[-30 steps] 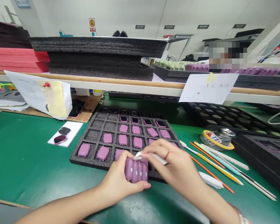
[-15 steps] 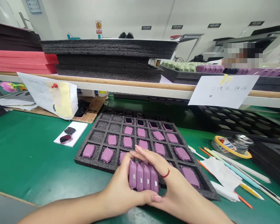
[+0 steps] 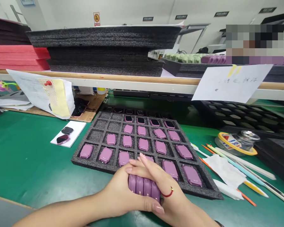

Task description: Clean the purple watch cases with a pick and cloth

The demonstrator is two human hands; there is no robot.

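Note:
A row of several purple smartwatch cases (image 3: 143, 185), packed face to face, is clasped between my two hands just in front of the foam tray. My left hand (image 3: 119, 190) closes round their left side, its thumb lying across the near side. From the right, my right hand (image 3: 159, 179) wraps over the top, fingers overlapping those of the left. The black foam tray (image 3: 92, 164) holds more purple smartwatch cases (image 3: 143, 144), most back up, with a row of dark screens farther back. Some compartments at its left are bare. My hands partly cover the tray's near edge.
Left of the tray, two watches (image 3: 62, 139) rest on a white pad (image 3: 73, 138). To the right lie tweezers-like sticks and pens (image 3: 241, 171), a white tissue (image 3: 224, 168) and a tape roll (image 3: 229, 143) round a metal-topped jar. A shelf (image 3: 132, 81) with foam stacks crosses behind.
Both hands have folded more tightly round the held watch cases, which have tilted so that their side slots show less. The view has shifted slightly downward.

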